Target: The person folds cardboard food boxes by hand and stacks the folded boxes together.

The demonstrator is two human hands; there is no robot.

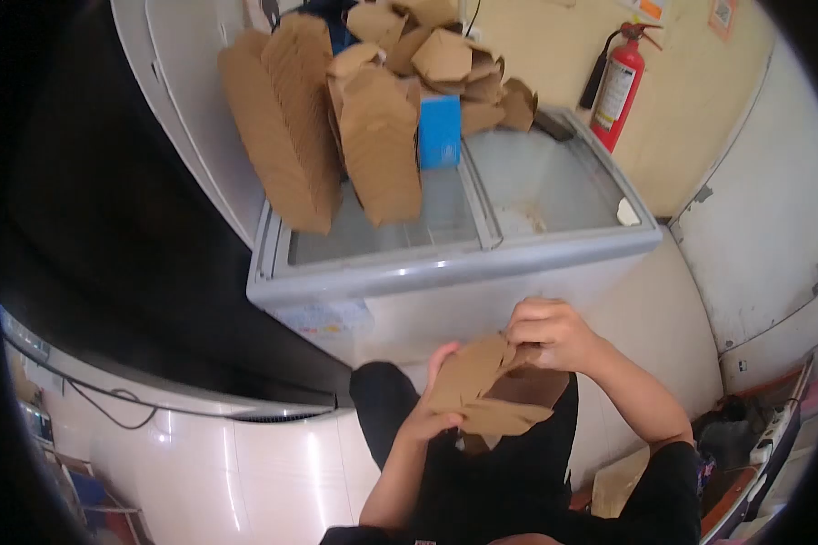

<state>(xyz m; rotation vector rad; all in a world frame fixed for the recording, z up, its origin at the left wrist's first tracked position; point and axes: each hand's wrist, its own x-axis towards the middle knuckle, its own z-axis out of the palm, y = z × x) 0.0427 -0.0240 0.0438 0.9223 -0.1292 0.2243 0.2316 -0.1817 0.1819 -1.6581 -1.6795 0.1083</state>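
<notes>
A brown cardboard food box [471, 371], partly folded with its flaps sticking out, is held above my lap. My left hand [427, 413] grips its left side, the thumb on the near face and fingers behind. At the upper right edge, my right hand [553, 334] has its fingers bent around a flap. The inside of the box shows between the two raised panels. On the freezer ahead stand tall nested stacks of the same brown cardboard [377, 150], apart from both hands.
A glass-topped chest freezer [454, 262] stands in front of me. On it are a blue box [440, 133] and loose folded boxes [443, 56]. A red fire extinguisher [619, 91] hangs on the wall. A dark panel [154, 300] rises at left; cluttered shelving [745, 481] is at right.
</notes>
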